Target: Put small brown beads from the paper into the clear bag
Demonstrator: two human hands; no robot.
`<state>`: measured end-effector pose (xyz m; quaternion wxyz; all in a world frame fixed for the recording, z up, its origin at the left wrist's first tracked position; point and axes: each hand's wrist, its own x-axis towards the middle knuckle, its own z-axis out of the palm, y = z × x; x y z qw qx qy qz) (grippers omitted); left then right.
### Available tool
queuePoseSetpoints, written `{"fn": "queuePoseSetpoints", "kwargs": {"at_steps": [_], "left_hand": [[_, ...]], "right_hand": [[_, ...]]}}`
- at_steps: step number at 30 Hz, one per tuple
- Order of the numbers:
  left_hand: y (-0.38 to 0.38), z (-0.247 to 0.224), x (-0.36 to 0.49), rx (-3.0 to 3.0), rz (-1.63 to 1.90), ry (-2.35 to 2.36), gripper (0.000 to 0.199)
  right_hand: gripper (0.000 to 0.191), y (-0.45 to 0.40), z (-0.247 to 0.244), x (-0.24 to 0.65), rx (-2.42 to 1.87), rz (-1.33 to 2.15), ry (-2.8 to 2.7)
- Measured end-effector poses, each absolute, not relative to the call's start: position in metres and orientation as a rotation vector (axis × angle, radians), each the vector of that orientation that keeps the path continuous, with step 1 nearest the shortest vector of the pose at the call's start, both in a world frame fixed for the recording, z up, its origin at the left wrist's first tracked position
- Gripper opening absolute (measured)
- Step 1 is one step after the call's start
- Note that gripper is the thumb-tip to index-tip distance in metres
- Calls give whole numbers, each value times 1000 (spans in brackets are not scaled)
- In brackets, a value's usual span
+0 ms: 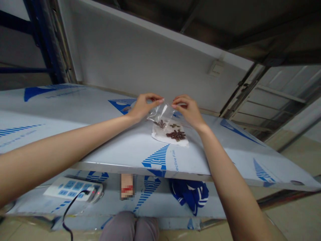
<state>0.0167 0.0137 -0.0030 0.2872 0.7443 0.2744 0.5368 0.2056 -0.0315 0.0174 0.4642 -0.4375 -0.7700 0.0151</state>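
A clear plastic bag (164,111) hangs between my two hands, with several small dark brown pieces showing at its lower part. My left hand (144,105) pinches the bag's upper left edge between thumb and fingers. The upper right edge is pinched by my right hand (188,110). Beneath and just in front of the bag lies a white paper (160,136) on the film-covered table. A pile of dark brown pieces (177,135) rests on its right side, and a few greenish pieces (175,126) sit behind that pile.
On a lower shelf (160,201) are a white power strip (75,189) with a black cable, a blurred-out item (127,186) and a blue cloth with white stripes (190,194). A wall with a switch (216,68) stands behind the table (120,144); metal frames rise at both sides.
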Motion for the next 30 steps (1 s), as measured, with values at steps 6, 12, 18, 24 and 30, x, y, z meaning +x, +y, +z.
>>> {"fn": "queuePoseSetpoints", "kwargs": {"at_steps": [6,12,18,24,30], "left_hand": [[1,4,19,1785,1446,796,20],[1,2,21,1701,1457,801,16],[-1,5,20,1677,1513,792,15],[0,3,19,1666,1475,747,16],[3,1,18,1712,1415,757,11]], "right_hand": [[3,-35,22,204,-1036,37,-1820],[5,-37,24,204,-1021,14,-1876],[5,-36,22,205,-1067,49,-1857],[11,-36,21,205,-1041,92,-1838],[21,-36,22,205,-1070,235,-1837]]}}
